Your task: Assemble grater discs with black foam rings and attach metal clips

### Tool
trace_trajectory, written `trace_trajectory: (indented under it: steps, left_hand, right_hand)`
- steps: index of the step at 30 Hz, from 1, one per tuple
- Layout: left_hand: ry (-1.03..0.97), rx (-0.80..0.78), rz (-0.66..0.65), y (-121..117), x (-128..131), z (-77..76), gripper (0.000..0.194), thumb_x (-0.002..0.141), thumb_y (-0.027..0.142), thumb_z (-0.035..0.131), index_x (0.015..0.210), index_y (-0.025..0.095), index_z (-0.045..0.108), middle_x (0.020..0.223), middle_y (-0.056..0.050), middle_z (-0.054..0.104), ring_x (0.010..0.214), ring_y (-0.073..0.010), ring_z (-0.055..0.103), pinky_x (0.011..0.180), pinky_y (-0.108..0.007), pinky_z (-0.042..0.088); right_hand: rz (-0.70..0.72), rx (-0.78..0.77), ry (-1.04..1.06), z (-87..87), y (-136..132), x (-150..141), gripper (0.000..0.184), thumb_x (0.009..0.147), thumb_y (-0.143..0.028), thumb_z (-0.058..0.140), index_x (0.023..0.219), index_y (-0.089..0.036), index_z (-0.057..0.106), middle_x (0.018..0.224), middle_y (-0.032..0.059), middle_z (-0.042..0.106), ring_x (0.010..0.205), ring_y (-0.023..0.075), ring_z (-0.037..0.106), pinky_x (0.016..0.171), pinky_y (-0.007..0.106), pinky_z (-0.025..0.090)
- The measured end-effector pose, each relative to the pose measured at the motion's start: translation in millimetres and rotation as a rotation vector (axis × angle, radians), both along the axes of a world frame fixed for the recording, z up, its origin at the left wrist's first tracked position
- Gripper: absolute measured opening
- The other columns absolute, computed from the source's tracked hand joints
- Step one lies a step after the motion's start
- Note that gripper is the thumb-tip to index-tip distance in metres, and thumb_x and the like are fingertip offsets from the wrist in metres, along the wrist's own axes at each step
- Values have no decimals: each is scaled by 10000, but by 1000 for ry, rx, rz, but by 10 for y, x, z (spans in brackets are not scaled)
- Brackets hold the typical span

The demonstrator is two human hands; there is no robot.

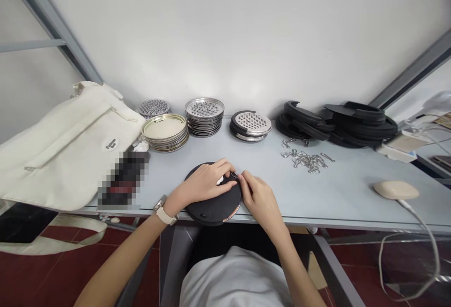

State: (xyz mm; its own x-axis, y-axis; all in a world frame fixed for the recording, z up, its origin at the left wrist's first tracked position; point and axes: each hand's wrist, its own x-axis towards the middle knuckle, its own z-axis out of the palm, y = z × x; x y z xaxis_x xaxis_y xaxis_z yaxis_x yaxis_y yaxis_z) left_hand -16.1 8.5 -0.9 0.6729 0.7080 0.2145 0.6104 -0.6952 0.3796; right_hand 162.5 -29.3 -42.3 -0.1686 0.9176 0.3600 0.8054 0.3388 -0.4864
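A black round case [211, 206] lies near the table's front edge, with a shiny metal rim showing at its lower right. My left hand [207, 182] is laid over it, holding it, fingers bent toward its upper right edge. Something small and white [220, 180] shows between thumb and fingers; its kind is unclear. At that edge, my right hand [257, 196] pinches a small metal clip [234, 175], which the left fingertips almost meet. Whether the clip is fastened to the case is hidden by the fingers. Loose metal clips [309, 160] are heaped to the right.
Along the wall stand gold-rimmed discs [165, 128], stacked perforated grater discs [205, 110], a partly covered grater [252, 123] and black covers [359, 126]. A cream bag [81, 147] leans at left beside a blurred dark item [123, 180]. A corded white device [396, 189] sits right.
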Motion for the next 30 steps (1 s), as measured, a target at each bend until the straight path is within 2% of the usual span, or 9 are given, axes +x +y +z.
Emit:
trace_trajectory:
  steps: [6, 14, 30]
  left_hand:
    - [-16, -8, 5, 1, 4, -2, 204, 925, 373, 462, 1034, 209, 515, 945, -13, 550, 795, -150, 574, 707, -271, 438]
    - [-46, -15, 1, 7, 2, -16, 241, 923, 360, 470, 1111, 224, 537, 976, -21, 549, 819, -146, 582, 757, -279, 462]
    - [-50, -22, -16, 6, 1, -12, 242, 942, 355, 442, 1107, 221, 559, 948, -25, 554, 802, -145, 583, 744, -271, 458]
  right_hand:
    - [0, 23, -70, 9, 4, -15, 271, 981, -269, 321, 756, -214, 462, 611, 6, 548, 586, 163, 502, 562, 244, 314]
    - [6, 28, -56, 3, -7, -8, 271, 986, -275, 311, 778, -214, 473, 630, 10, 556, 598, 166, 506, 576, 245, 326]
    - [-1, 33, -25, -7, -14, -3, 287, 991, -285, 301, 754, -216, 449, 639, 10, 565, 584, 159, 501, 565, 247, 323]
